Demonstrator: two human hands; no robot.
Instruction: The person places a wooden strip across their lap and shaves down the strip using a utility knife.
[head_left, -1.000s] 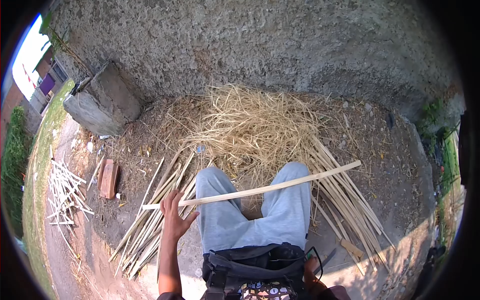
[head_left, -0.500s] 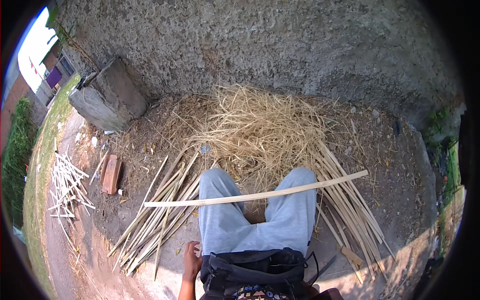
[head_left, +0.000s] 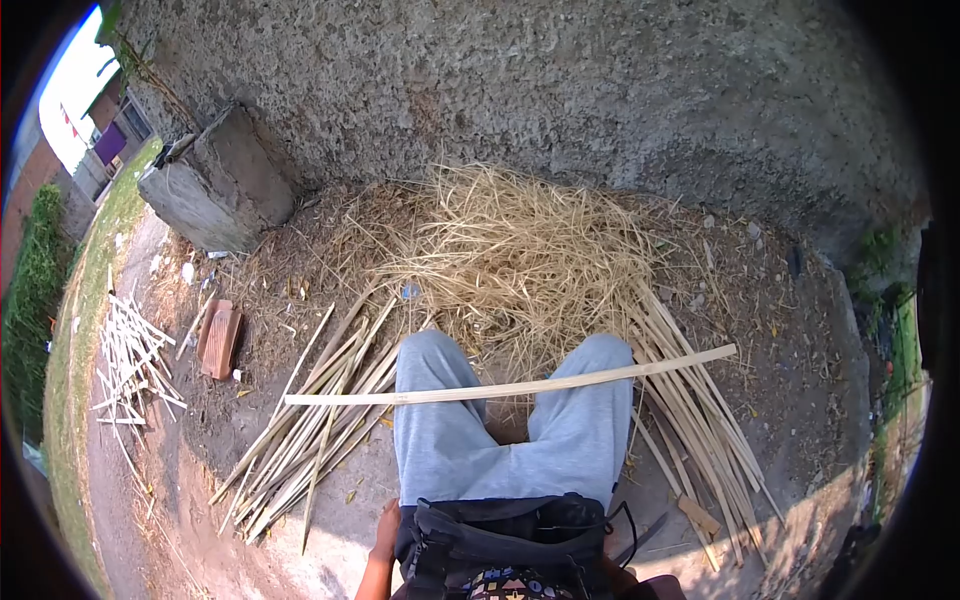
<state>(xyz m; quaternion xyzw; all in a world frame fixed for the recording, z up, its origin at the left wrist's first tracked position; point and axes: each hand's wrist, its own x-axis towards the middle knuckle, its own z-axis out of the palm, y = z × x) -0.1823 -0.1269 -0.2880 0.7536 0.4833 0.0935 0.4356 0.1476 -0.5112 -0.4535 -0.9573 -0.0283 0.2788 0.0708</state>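
Lowered since earlier, the left hand (head_left: 386, 530) is beside the black bag (head_left: 470, 545), the right hand (head_left: 620, 577) mostly hidden; neither's grip can be told. One bamboo strip (head_left: 510, 388) lies crosswise past both thighs' (head_left: 580, 425) outer edges, right end angled forward; strip bundles (head_left: 700, 430) flank it, shavings (head_left: 530, 240) ahead.

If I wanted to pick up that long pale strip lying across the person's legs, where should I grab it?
Probably near its middle, coming from above. The pale strip is long and thin, so a central hold should balance best. It rests across both legs and bridges the gap between them, leaving room to close around it.
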